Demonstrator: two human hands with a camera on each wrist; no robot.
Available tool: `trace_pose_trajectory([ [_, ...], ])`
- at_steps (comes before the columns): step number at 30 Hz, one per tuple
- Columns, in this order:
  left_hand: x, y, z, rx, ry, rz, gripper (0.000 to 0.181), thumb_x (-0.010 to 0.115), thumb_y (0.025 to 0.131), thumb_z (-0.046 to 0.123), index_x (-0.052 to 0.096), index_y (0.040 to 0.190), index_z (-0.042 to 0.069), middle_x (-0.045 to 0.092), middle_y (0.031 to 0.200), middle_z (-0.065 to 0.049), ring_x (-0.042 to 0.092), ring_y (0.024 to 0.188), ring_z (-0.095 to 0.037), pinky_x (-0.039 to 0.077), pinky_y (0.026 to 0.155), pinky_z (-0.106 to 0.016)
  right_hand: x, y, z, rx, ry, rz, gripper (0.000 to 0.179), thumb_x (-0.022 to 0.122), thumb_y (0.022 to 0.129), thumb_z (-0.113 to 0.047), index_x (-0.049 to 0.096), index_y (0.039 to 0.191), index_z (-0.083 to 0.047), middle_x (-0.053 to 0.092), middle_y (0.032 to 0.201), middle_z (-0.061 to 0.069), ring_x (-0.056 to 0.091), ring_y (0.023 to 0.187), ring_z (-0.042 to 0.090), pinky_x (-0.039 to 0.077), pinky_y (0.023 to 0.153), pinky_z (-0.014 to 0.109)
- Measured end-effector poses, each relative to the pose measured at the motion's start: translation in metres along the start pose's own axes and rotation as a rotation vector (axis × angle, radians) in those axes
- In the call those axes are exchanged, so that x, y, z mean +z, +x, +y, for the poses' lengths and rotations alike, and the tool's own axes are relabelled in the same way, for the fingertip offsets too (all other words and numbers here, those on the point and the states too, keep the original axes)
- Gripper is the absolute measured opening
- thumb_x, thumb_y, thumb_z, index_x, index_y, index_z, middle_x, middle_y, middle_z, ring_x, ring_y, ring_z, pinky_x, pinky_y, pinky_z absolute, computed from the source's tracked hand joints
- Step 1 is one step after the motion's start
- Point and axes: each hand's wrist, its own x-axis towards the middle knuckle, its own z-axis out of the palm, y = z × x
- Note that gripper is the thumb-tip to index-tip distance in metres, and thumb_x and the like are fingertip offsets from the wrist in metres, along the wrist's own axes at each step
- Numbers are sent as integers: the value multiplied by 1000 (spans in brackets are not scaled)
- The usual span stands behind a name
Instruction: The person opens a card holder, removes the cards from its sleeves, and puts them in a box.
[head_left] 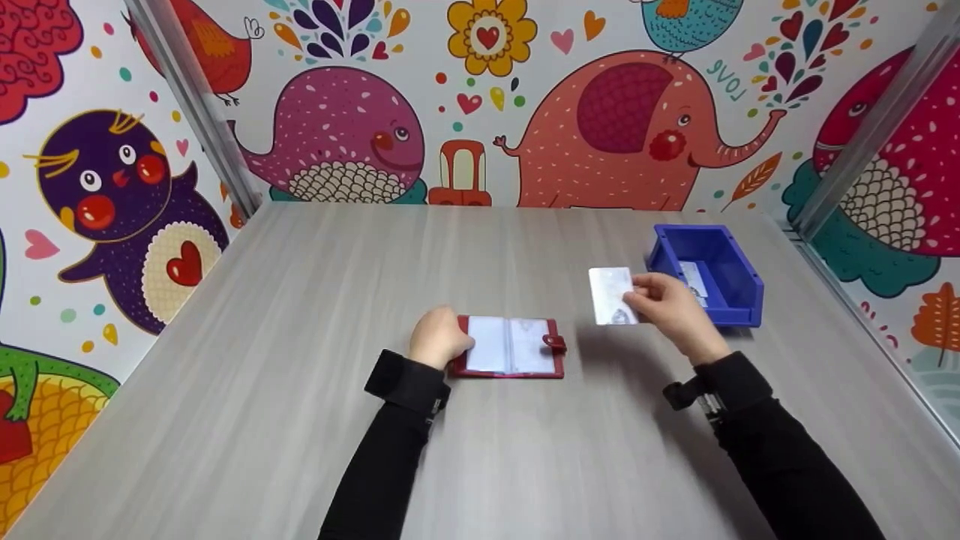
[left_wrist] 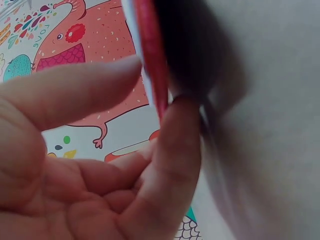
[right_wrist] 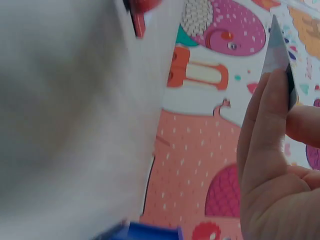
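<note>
A red card holder (head_left: 557, 366) lies opened out on the table, with clear sleeves inside and a snap strap on its right side. My left hand (head_left: 437, 337) pinches its left edge; in the left wrist view the thumb (left_wrist: 100, 90) is on one face and a finger (left_wrist: 177, 150) on the other. Above the table, right of the holder, my right hand (head_left: 675, 311) holds a pale card (head_left: 611, 295) between thumb and fingers. The right wrist view shows that card (right_wrist: 278, 55) nearly edge-on. Its print is too blurred to read.
Behind the right hand stands a blue bin (head_left: 750, 292) with at least one card (head_left: 694, 279) in it. The grey wood-grain table (head_left: 300, 300) runs back to a wall (head_left: 465, 97) with cartoon animals. Metal posts (head_left: 199, 112) stand at the corners.
</note>
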Motion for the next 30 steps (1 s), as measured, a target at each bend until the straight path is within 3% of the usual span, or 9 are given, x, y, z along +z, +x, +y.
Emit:
trace_pose_trajectory([
  [11,-1,1,-1,8,17,-11,22,74,75,8,65,91,-5,65,87,-13,61,83,-30,51,79,-42,-49,4,14,137,-125,100,49,55,100,-16,44,137,13,57,114,17,57,84,5,52,73,19],
  [16,0,0,0,22,17,-11,20,73,74,7,65,88,-4,65,85,-13,60,80,-29,51,78,-41,-64,4,19,172,-137,129,53,53,102,-21,41,141,13,53,120,19,55,85,4,52,74,19],
  [23,0,-1,0,20,11,-11,13,73,73,6,65,80,-2,63,79,-10,57,73,-25,51,72,-39,-82,8,23,204,-108,190,53,49,103,-22,39,142,13,52,112,11,55,82,2,52,73,19],
  [30,-1,-2,1,20,21,-9,16,73,73,7,66,83,-3,65,82,-11,58,75,-27,52,74,-40,-96,12,22,242,-159,230,54,44,104,-26,37,144,11,47,121,16,52,86,6,50,74,18],
])
